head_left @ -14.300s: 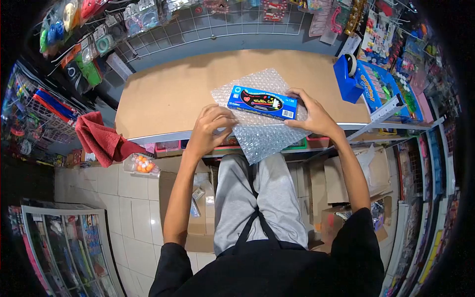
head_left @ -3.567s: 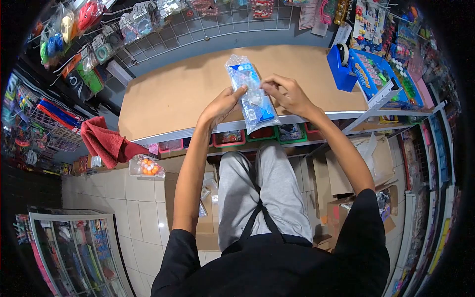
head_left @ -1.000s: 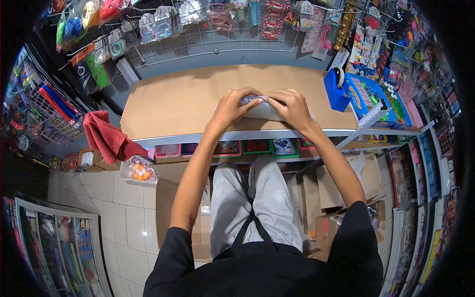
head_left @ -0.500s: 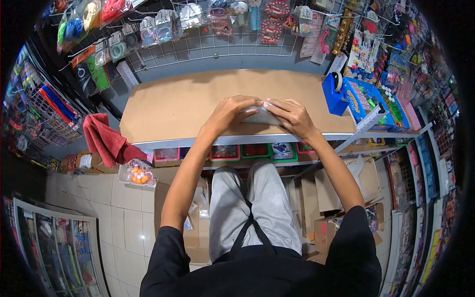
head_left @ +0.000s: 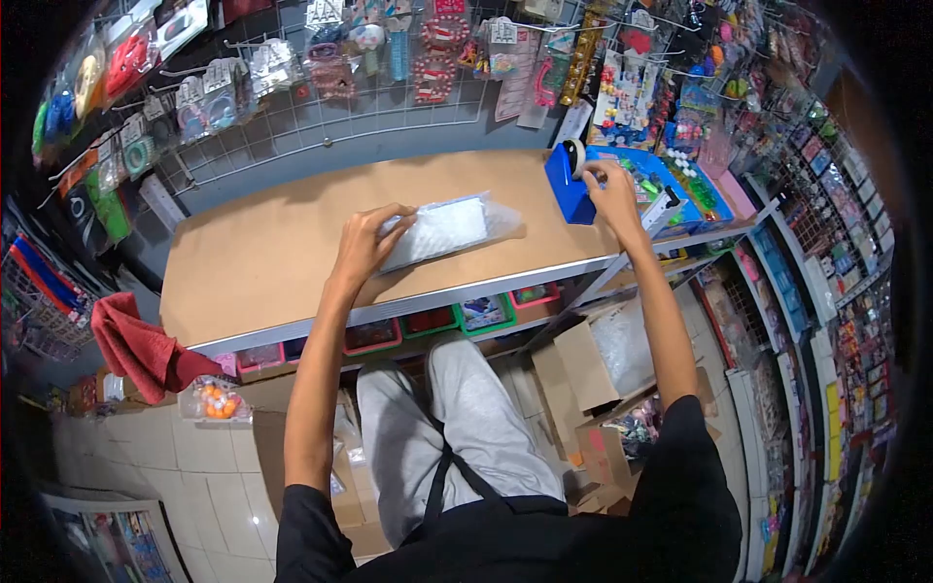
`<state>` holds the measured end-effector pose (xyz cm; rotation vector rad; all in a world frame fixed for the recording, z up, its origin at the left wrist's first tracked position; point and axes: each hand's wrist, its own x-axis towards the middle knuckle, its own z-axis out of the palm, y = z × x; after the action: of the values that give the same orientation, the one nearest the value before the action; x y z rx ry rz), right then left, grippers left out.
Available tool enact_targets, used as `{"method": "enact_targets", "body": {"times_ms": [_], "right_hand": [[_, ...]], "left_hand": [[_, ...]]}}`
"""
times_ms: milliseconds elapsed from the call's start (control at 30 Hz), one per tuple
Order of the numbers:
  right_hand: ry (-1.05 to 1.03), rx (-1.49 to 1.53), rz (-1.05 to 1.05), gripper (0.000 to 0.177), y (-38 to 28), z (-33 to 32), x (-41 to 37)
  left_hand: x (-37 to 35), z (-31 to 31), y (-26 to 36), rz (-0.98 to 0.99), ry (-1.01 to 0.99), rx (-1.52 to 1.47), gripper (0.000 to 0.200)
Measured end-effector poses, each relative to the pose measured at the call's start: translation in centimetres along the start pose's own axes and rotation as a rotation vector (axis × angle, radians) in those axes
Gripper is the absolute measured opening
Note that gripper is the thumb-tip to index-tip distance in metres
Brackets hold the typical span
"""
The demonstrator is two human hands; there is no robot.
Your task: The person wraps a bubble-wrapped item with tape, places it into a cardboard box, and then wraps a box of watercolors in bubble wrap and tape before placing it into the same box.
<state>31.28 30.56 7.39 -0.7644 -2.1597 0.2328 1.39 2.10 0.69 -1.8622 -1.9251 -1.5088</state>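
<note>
A flat rectangular package (head_left: 447, 228) in clear bubble wrap lies on the brown-covered table (head_left: 282, 248), with loose wrap sticking out at its right end. My left hand (head_left: 371, 241) grips the package's left end, thumb and fingers closed around it. My right hand (head_left: 614, 194) reaches to a blue tape dispenser (head_left: 567, 189) at the table's right side. Its fingers are curled in a pinch beside the tape roll (head_left: 577, 158); the strip between them is too small to make out clearly.
Blue display boxes (head_left: 671, 185) of small goods stand right of the dispenser. A red cloth (head_left: 141, 345) hangs at the left corner. Bagged goods hang on a wire grid (head_left: 389, 112) behind. Coloured trays (head_left: 428, 321) sit under the tabletop, and cardboard boxes (head_left: 588, 364) stand on the floor.
My right hand has left the package and moved right to the tape dispenser. My left hand still grips the package, now lying in plain view. The camera view has turned right.
</note>
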Motion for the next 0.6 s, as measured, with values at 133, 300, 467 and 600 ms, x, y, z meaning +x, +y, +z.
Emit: {"method": "enact_targets", "body": {"times_ms": [133, 300, 467, 600], "right_hand": [[-0.237, -0.096, 0.31, 0.024, 3.3, -1.8, 0.7], [-0.398, -0.023, 0.404, 0.029, 5.0, -1.4, 2.1], [-0.493, 0.157, 0.717, 0.039, 3.7, -2.5, 3.0], [-0.471, 0.19, 0.807, 0.053, 5.0, -2.3, 3.0]], "left_hand": [[0.2, 0.0, -1.6, -0.195, 0.005, -0.08, 0.022], [0.2, 0.0, -2.0, -0.248, -0.015, -0.181, 0.022], [-0.1, -0.3, -1.7, -0.249, 0.006, -0.16, 0.023], [0.0, -0.1, -2.1, -0.244, 0.011, -0.15, 0.023]]}}
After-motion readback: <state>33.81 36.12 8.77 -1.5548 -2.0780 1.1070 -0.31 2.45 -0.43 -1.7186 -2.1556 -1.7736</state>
